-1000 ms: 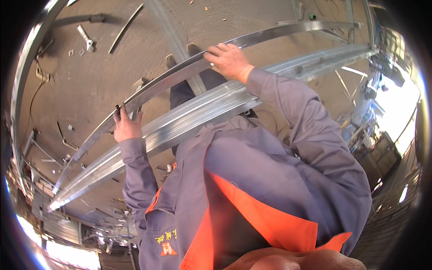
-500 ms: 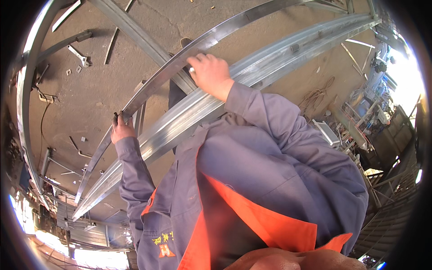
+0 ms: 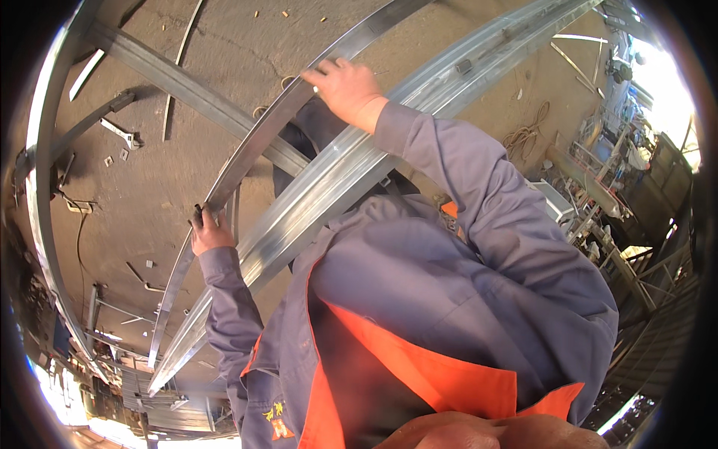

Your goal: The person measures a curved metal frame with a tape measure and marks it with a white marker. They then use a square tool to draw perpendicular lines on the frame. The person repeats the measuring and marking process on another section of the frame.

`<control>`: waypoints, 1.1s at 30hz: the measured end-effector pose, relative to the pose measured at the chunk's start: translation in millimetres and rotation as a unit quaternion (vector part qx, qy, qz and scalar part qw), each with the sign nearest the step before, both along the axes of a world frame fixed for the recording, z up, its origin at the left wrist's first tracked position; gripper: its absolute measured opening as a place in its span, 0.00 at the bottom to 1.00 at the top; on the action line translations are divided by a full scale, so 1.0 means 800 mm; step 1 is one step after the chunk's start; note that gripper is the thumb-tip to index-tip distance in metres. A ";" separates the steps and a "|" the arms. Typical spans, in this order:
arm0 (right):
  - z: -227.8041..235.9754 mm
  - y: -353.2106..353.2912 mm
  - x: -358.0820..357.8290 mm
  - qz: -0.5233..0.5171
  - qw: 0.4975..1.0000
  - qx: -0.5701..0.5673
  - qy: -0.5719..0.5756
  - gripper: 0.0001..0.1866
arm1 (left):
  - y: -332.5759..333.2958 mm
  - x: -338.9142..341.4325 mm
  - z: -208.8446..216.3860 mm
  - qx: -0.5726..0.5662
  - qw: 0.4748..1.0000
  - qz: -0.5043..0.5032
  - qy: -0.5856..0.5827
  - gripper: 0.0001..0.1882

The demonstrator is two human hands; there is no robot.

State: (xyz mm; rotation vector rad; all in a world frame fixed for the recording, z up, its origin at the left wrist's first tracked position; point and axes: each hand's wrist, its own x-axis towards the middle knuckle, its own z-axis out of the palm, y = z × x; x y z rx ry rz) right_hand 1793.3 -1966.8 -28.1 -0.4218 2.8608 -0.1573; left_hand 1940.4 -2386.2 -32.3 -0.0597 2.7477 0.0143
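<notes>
A long, flat metal bar [image 3: 258, 153] runs diagonally in front of me, bowed by the lens. My right hand [image 3: 348, 90] lies over its upper part, fingers bent round the far edge; a small pale spot shows at a finger. Lower down, my left hand [image 3: 212, 233] is closed at the bar, with a short dark stick-like thing [image 3: 198, 215] in its fingers. What that piece is I cannot make out. Between the bar and my body a wide, shiny ribbed steel profile [image 3: 329, 168] crosses beneath my right forearm.
A grey steel beam [image 3: 187, 88] passes under the bar. On the concrete floor to the left lie an adjustable wrench [image 3: 120, 133], a clamp [image 3: 77, 204] and several metal offcuts. Another long steel member [image 3: 37, 179] stands at far left. Coiled cable [image 3: 527, 133] and clutter lie at right.
My view has shifted, and more of my legs shows under the steel. Both hands keep their places on the flat bar, the right with its fingers slightly further over the edge.
</notes>
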 end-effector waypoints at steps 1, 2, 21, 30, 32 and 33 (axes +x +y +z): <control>0.001 0.011 -0.004 -0.014 1.000 0.008 0.007 0.23 | 0.015 -0.006 -0.001 0.006 1.000 -0.001 0.002 0.24; 0.002 0.018 -0.007 -0.027 0.999 0.019 0.010 0.23 | 0.029 -0.011 0.000 0.011 1.000 -0.002 0.008 0.24; 0.002 0.074 -0.025 -0.102 0.994 -0.037 -0.001 0.21 | 0.097 -0.034 0.007 -0.011 1.000 0.016 -0.016 0.25; 0.001 0.076 -0.026 -0.118 0.991 -0.059 -0.022 0.22 | 0.099 -0.029 0.001 -0.020 1.000 0.012 0.001 0.26; 0.000 0.078 -0.027 -0.124 0.990 -0.059 -0.018 0.22 | 0.097 -0.030 0.000 -0.018 1.000 0.017 -0.011 0.26; 0.001 0.078 -0.027 -0.121 0.990 -0.065 -0.022 0.22 | 0.096 -0.030 0.000 -0.015 0.999 0.029 -0.025 0.26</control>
